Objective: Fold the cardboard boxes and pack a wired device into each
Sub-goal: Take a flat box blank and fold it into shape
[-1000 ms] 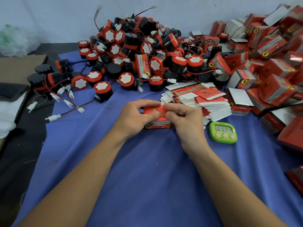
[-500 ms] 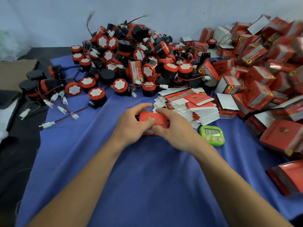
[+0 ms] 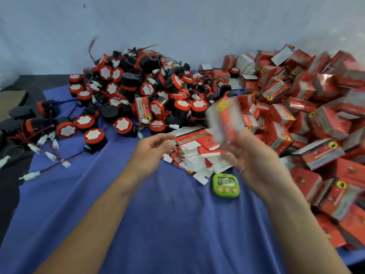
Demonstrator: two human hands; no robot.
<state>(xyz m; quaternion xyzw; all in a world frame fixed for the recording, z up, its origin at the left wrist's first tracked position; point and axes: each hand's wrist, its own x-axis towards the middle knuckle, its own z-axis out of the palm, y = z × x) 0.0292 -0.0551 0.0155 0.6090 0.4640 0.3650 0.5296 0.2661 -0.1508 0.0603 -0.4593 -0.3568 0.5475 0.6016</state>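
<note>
While the right hand holds it up, the red cardboard box shows only as a motion-blurred upright oblong, red with pale panels and a yellow mark near its top. It is in the air above the stack of flat box blanks. The hand grips its lower end, palm turned inward; the blur hides how each finger lies. The left hand hangs slack and holds nothing, its fingers loosely bent and pointing toward the stack.

The blanks are thin printed card, red on one face and white on the other, fanned unevenly. Behind them lies a heap of wired devices, round black drums with red rims, white scalloped faces, thin red and black leads and white plugs. Folded boxes are piled at the right. Everything lies on a creased blue cloth, with a glossy green timer below the stack.
</note>
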